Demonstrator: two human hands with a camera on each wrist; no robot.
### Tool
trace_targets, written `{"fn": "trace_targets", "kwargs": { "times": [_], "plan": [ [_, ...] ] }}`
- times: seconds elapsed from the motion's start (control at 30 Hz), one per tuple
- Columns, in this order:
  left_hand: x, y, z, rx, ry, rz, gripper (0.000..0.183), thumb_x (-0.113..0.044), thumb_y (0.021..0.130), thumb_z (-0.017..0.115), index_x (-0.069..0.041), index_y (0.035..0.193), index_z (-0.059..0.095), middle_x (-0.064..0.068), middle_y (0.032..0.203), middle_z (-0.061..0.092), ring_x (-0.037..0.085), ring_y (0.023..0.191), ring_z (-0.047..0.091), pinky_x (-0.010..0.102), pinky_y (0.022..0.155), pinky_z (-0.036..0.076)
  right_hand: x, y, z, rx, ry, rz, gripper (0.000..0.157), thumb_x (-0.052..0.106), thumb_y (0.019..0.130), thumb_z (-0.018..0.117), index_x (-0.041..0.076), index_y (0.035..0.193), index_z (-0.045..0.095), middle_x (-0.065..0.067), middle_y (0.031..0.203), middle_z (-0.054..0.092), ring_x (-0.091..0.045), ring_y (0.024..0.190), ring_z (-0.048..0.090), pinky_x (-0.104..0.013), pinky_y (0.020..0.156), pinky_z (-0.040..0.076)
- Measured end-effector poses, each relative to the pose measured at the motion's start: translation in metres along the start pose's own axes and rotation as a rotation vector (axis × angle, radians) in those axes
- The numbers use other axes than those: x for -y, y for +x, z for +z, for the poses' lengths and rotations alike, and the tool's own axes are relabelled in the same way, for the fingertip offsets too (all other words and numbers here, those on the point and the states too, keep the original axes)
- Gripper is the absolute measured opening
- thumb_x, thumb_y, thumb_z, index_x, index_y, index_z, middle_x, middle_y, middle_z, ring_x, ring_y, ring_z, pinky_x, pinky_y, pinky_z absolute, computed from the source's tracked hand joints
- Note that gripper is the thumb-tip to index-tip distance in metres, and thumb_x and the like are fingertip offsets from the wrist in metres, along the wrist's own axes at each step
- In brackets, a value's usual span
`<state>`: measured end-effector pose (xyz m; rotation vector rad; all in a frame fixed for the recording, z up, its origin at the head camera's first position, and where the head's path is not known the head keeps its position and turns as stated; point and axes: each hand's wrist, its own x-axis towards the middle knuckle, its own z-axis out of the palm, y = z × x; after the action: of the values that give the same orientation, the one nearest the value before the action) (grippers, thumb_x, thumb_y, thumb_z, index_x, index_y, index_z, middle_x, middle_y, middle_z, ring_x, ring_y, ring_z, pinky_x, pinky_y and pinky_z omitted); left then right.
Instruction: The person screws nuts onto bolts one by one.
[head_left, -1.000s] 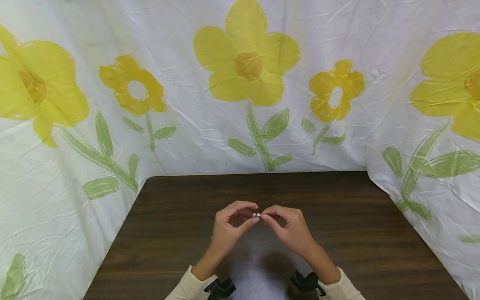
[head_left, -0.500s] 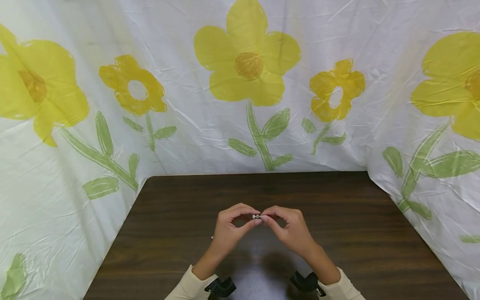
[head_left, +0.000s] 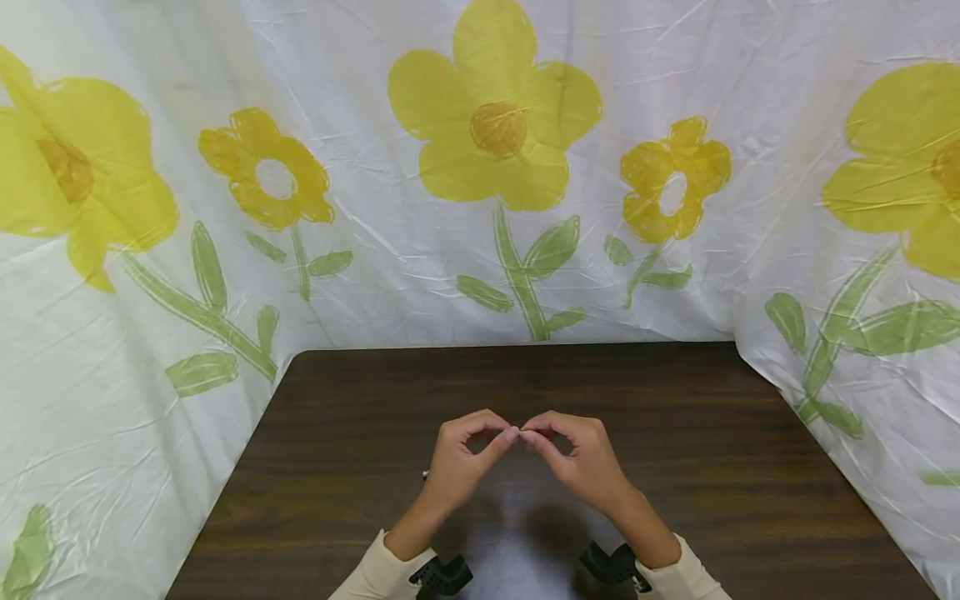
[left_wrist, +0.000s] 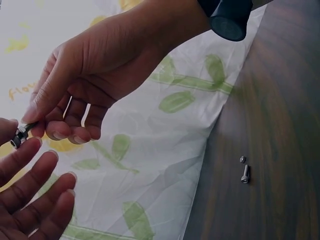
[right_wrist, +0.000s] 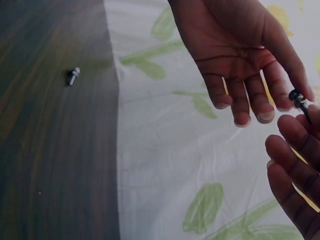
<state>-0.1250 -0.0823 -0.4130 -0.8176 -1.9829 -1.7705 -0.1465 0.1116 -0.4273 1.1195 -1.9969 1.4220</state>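
In the left wrist view a small metal bolt [left_wrist: 19, 138] spans the gap between both hands, with a rounded head at the lower end. My left hand [head_left: 454, 462] pinches its head end between thumb and forefinger. At the other end my right hand [head_left: 588, 467] pinches the thin shank with thumb and index finger, the other fingers loosely bent. The right wrist view shows the bolt [right_wrist: 299, 102] tilted, with a dark round end and silver rings along it; the fingertips cover most of it in the head view.
On the dark wooden table [head_left: 360, 383] lie a second bolt [left_wrist: 245, 175] and a loose nut [left_wrist: 242, 159], beside the left wrist. A white curtain with yellow flowers [head_left: 498, 132] hangs around the table's back and sides. Each wrist wears a black camera [head_left: 442, 575].
My left thumb and fingers were spread around the bolt's end, then closed on it, hiding the metal from the head view. My right hand has stayed in place.
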Motion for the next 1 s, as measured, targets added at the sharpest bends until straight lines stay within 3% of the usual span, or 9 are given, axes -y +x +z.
{"fn": "trace_targets", "kwargs": {
  "times": [0.2,0.33,0.43,0.57,0.8,1.0],
  "plan": [
    [0.0005,-0.0007,-0.0007,-0.033,-0.008,-0.019,0.006,0.008,0.092,0.068,0.004,0.096,0.07,0.019,0.082,0.071,0.022,0.072,0.069,0.032,0.064,0.058,-0.0001,0.0,0.0001,-0.013,-0.012,0.002,0.024,-0.012,0.084,0.075,0.008,0.097,0.072,-0.004,0.078,0.072,-0.014,0.068,0.069,-0.025,0.063,0.057],
    [0.0027,-0.0007,-0.0019,-0.05,-0.012,0.046,0.03,0.012,0.083,0.076,0.001,0.111,0.07,0.018,0.096,0.073,0.023,0.079,0.071,0.034,0.065,0.06,-0.0009,-0.0007,0.0003,-0.029,-0.008,0.011,0.026,-0.014,0.083,0.074,0.007,0.098,0.072,-0.004,0.079,0.072,-0.017,0.067,0.069,-0.021,0.063,0.056],
    [0.0046,0.0008,-0.0025,-0.033,-0.023,0.1,0.035,0.013,0.078,0.08,0.0,0.11,0.071,0.016,0.1,0.072,0.023,0.081,0.071,0.035,0.064,0.06,-0.0009,-0.0005,0.0003,-0.034,-0.003,0.017,0.025,-0.014,0.084,0.074,0.007,0.098,0.072,-0.005,0.079,0.073,-0.017,0.068,0.069,-0.02,0.064,0.056],
    [0.0056,0.0017,-0.0024,-0.014,-0.019,0.13,0.028,0.014,0.078,0.08,0.001,0.102,0.073,0.014,0.096,0.071,0.02,0.081,0.069,0.036,0.061,0.06,-0.0011,-0.0003,0.0001,-0.036,0.0,0.022,0.024,-0.012,0.086,0.073,0.008,0.098,0.072,-0.006,0.079,0.073,-0.015,0.069,0.069,-0.02,0.064,0.056],
    [0.0043,0.0008,-0.0017,-0.027,0.011,0.108,0.02,0.011,0.081,0.079,0.002,0.098,0.074,0.012,0.091,0.072,0.017,0.078,0.068,0.033,0.06,0.059,-0.0009,-0.0007,0.0002,-0.033,-0.001,0.01,0.024,-0.013,0.085,0.073,0.008,0.098,0.072,-0.001,0.079,0.072,-0.015,0.068,0.069,-0.02,0.064,0.056],
    [-0.0028,0.0009,-0.001,-0.03,0.025,0.016,0.01,0.007,0.087,0.075,0.0,0.094,0.073,0.011,0.085,0.071,0.018,0.07,0.065,0.032,0.059,0.056,-0.0009,-0.0005,0.0004,-0.032,-0.001,0.004,0.023,-0.012,0.085,0.073,0.007,0.097,0.072,-0.002,0.078,0.072,-0.016,0.067,0.069,-0.021,0.064,0.056]
  ]
}}
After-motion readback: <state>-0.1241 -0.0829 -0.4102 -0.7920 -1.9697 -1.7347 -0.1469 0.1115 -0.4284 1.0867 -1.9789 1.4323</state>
